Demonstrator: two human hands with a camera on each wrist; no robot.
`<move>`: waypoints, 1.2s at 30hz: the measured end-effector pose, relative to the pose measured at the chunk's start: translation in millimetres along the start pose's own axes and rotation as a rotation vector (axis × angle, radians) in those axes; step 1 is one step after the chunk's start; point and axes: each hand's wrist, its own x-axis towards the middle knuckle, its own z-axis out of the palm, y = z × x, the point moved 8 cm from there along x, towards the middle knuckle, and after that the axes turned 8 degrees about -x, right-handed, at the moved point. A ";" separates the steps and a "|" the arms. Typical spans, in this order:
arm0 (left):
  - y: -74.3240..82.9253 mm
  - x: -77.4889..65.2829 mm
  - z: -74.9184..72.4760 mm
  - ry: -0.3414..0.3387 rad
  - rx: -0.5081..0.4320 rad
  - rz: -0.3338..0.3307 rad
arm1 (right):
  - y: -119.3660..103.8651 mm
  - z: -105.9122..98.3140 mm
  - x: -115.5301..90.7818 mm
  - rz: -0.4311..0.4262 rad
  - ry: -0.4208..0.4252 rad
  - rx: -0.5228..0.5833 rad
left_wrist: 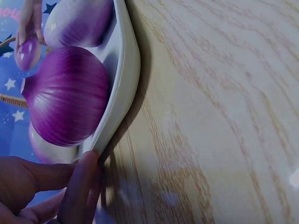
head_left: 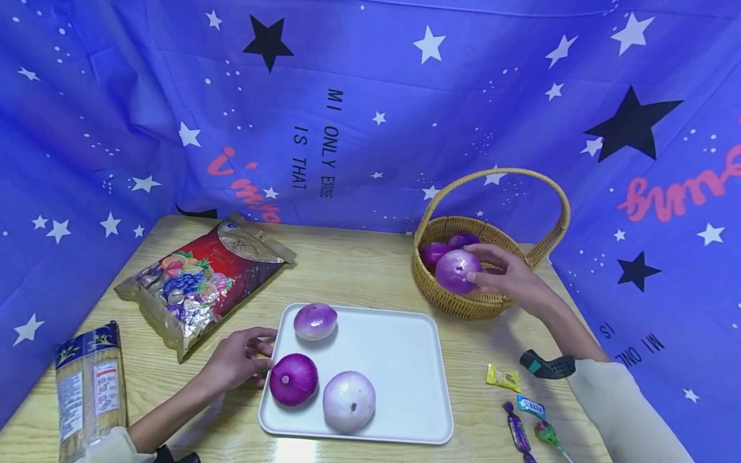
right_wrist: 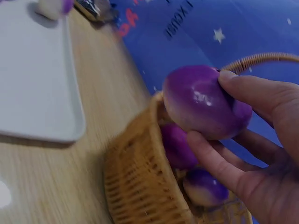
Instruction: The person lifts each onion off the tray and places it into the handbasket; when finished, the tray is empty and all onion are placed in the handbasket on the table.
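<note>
Counter [head_left: 359, 257] carries a white tray [head_left: 399, 373] with three onions [head_left: 294, 381], plus a wicker basket [head_left: 463, 307] with two more onions [head_left: 463, 240] inside. Left hand [head_left: 234, 361]: fingers bent at tray's left rim, can't tell if pinching. Right hand [head_left: 518, 280]: part-closed, gripping a purple onion [head_left: 456, 271] over the basket.

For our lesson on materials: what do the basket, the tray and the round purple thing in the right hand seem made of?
Basket: probably wicker, satin; woven strands show.
Tray: likely smooth plastic, given its even white surface and rounded rim.
Round purple thing: glossy, perhaps plastic, given bright highlights; real skin remains possible.
</note>
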 end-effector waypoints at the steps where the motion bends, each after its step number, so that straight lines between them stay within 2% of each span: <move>1: -0.4 0.1 0.1 0.001 0.000 -0.002 | 1.7 -4.5 1.3 0.007 0.019 0.014; 7: -0.8 0.6 -0.5 0.006 0.001 -0.007 | 22.5 -30.1 13.8 0.063 0.142 0.102; 15: 0.0 1.3 -1.6 0.004 0.004 0.006 | 52.0 -54.6 28.1 0.156 0.273 0.099; 19: -0.5 0.9 -0.7 -0.003 -0.004 0.011 | 60.1 -58.2 30.0 0.206 0.293 0.011; 22: -2.7 1.7 0.1 -0.008 -0.016 0.004 | 65.4 -60.7 29.8 0.247 0.298 -0.098; 26: -7.1 3.9 0.1 -0.022 0.000 0.022 | 75.0 -63.9 30.6 0.306 0.301 -0.168; 31: -4.2 2.1 -0.8 -0.006 0.007 0.022 | 84.5 -65.5 32.7 0.340 0.306 -0.216; 36: -1.7 2.3 -1.8 -0.007 0.022 0.024 | 86.2 -63.2 37.9 0.333 0.299 -0.214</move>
